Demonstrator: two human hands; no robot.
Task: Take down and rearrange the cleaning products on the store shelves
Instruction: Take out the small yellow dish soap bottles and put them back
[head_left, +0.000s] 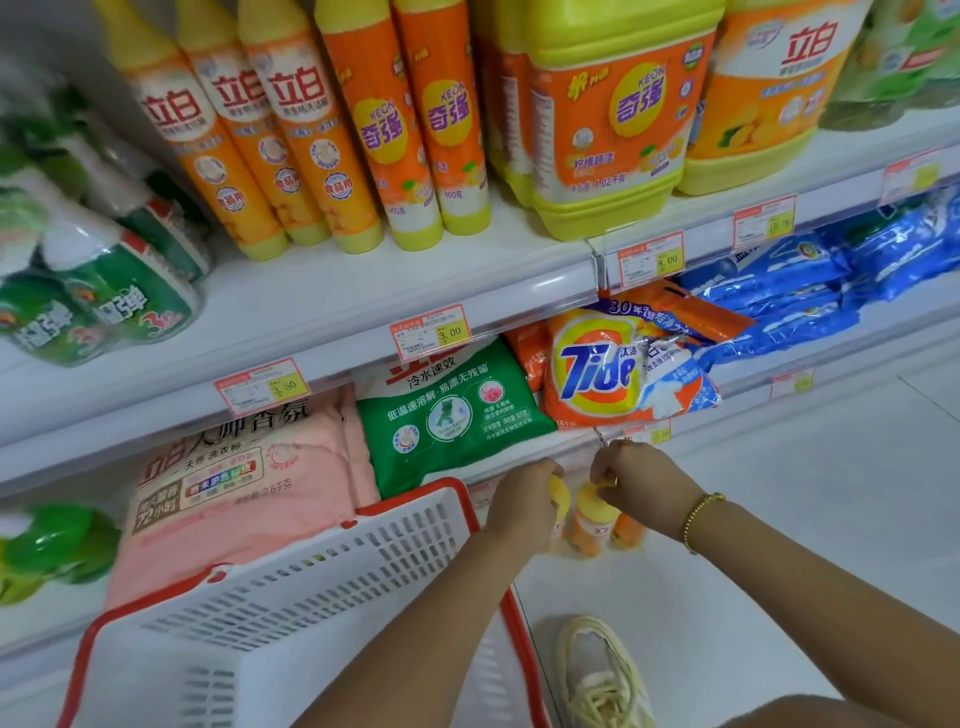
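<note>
Left hand (522, 501), right hand (631, 475) each curl fingers round a yellow cap (589, 494); bottles (592, 527) upright on floor (779, 519) beside basket (415, 506), top grip probably for lifting two together

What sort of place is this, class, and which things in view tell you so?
Most likely a shop's cleaning-products aisle: white shelves carry dish-soap bottles and detergent bags, price tags line the shelf edges, and a red-rimmed shopping basket sits below.

Orange bag (597, 371) reads "Tide"; price tag (431, 332) "3.00".
</note>
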